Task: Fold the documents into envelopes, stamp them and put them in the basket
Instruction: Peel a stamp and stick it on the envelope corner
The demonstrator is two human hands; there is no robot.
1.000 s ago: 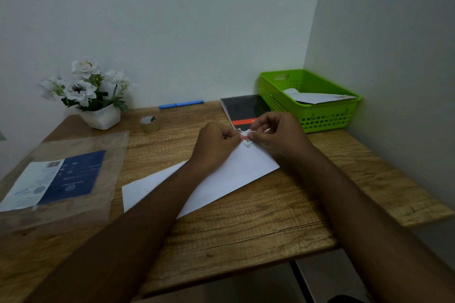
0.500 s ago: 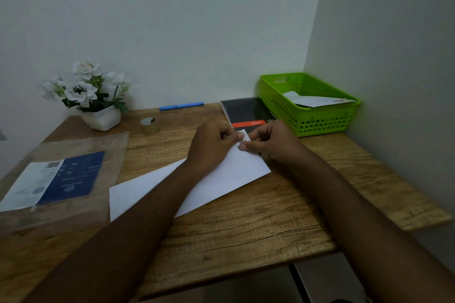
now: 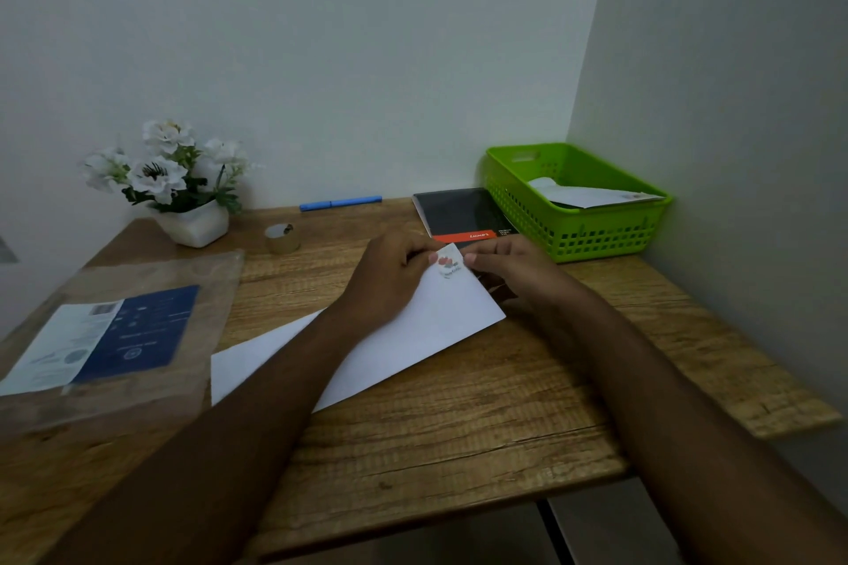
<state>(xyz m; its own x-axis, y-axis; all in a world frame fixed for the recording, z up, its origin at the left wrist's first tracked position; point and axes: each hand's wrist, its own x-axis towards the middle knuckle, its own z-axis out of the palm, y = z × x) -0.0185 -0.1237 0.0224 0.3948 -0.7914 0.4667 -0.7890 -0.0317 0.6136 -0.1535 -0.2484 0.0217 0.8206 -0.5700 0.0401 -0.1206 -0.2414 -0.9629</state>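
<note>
Both hands, left (image 3: pixel 390 275) and right (image 3: pixel 514 271), meet at the far corner of the white envelope (image 3: pixel 413 335) on the table (image 3: pixel 459 450), pinching it either side of a red-printed stamp (image 3: pixel 449 264) not visible there half a second ago, so the green basket (image 3: pixel 596 239) probably comes next.

Shows two bare forearms (image 3: pixel 257 404) above the desk (image 3: pixel 459 450), uncovered right out to the desk's near edge, each narrowing to a wrist and a bare left hand (image 3: pixel 390 275) and right hand (image 3: pixel 514 271) with short, pale fingernails.
</note>
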